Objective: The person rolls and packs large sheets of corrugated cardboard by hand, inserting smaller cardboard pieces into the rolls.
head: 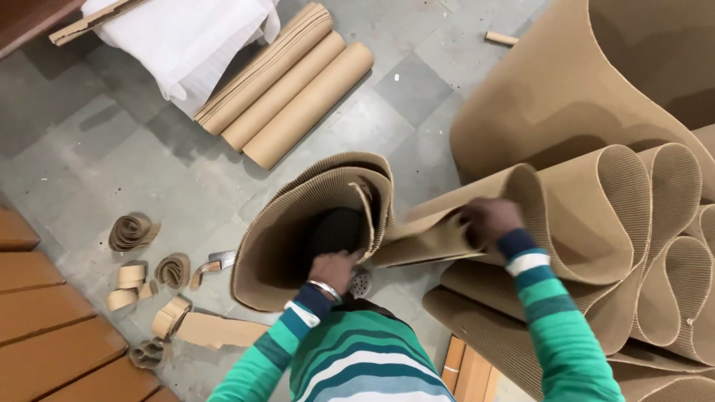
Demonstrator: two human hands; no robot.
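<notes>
Centrally, the left hand [333,269] reaches into a curled corrugated cardboard roll [298,223] standing on the floor [112,149] — whether its fingers grip anything, I cannot tell. Right of centre, the right hand [488,221] has its fingers closed on a corrugated sheet edge [439,231] — more rolls [298,89] lie upper centre.

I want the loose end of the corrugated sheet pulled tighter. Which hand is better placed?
Probably the right hand: it already grips the loose corrugated sheet. The left hand rests at the rolled tube.
</notes>
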